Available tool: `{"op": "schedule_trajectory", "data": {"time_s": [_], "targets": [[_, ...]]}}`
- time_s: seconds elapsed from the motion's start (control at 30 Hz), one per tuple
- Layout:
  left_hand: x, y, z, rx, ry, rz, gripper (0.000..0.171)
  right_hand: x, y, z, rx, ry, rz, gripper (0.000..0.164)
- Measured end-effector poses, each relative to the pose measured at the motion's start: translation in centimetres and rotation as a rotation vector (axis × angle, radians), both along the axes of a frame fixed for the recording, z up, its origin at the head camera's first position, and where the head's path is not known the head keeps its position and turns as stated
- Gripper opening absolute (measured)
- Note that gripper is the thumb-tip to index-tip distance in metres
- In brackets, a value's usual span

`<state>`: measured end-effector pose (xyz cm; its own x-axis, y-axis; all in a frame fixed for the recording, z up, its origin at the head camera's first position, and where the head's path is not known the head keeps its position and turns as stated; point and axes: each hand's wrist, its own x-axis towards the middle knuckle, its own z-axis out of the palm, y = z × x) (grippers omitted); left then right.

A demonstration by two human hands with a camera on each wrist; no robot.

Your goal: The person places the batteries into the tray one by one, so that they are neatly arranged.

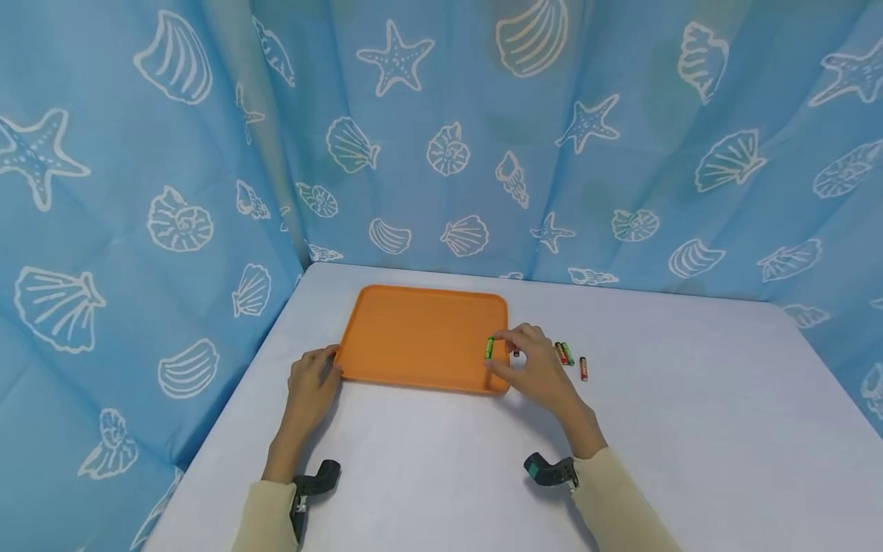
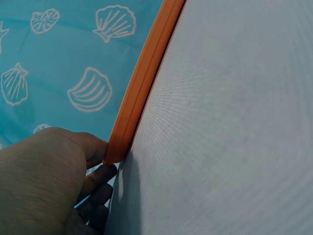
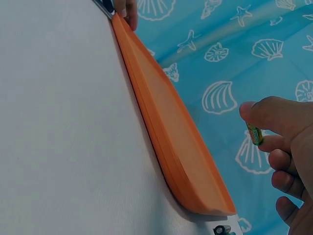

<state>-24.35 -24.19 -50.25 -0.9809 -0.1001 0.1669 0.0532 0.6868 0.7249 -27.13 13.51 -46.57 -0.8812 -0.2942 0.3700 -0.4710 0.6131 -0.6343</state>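
My right hand pinches a small green battery between thumb and fingertips, above the right end of an orange tray. In the right wrist view the battery is held tilted, apart from the tray. At the tray's front left corner, my left hand holds the rim. The left wrist view shows the thumb and fingers of that hand about the tray corner; the fingertips are partly hidden.
Right of the tray lie a red-and-black battery, a green battery and a red battery. Another dark battery end shows partly behind my right hand. A blue shell-print curtain hangs along the back and left of the white table.
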Motion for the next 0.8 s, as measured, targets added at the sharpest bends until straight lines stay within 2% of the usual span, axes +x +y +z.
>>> {"op": "schedule_trajectory", "data": {"time_s": [0.3, 0.47, 0.8], "targets": [[0.4, 0.0, -0.1, 0.008, -0.001, 0.003, 0.043, -0.2, -1.0, -0.3, -0.020, 0.003, 0.007, 0.040], [0.7, -0.1, -0.5, 0.004, -0.015, 0.008, 0.043, -0.1, -1.8, -0.4, -0.016, 0.002, -0.001, 0.041], [0.6, 0.1, -0.3, 0.008, -0.016, 0.015, 0.043, -0.9, -3.4, -0.4, -0.041, 0.061, 0.041, 0.040]]}}
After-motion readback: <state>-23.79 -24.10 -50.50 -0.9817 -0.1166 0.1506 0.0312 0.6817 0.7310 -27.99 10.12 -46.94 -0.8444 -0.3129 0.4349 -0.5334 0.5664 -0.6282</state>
